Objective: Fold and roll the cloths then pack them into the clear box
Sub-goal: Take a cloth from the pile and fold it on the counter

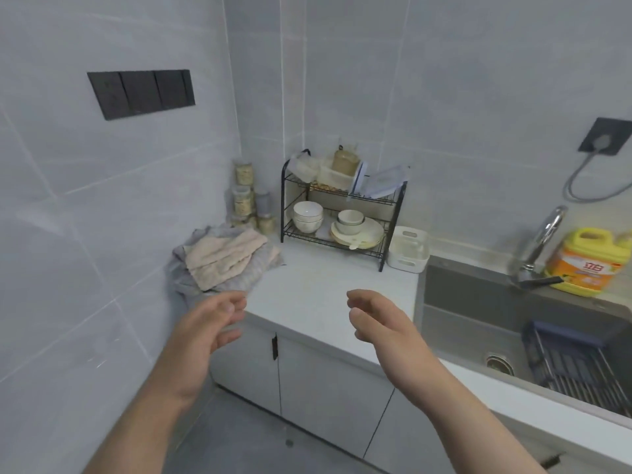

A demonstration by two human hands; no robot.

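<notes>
We count two hands, both in the air over the front edge of the counter (325, 292). The left hand (212, 323) and the right hand (374, 318) have loose, slightly curved fingers and hold nothing.

The cloths (222, 261) lie in one pile at the back left of the counter, against the wall. One beige cloth lies on top of grey ones, and we cannot tell how many grey ones there are. The left hand is near the pile but apart from it.

Right of the pile stands one black wire rack (282, 203) with two shelves. On the upper shelf are several clear containers (337, 176), and we cannot tell which one is the box. On the lower shelf we see one stack of white bowls (307, 215) and one bowl on plates (350, 220). In the corner are stacked jars (243, 193).

Just beside the rack is one white basket (408, 249), then one grey sink (478, 295) with one faucet (543, 241) and one yellow bottle (581, 265).

The counter is white, with white cupboard doors (307, 371) below. The walls are pale grey tile and carry two dark socket panels (142, 94).
</notes>
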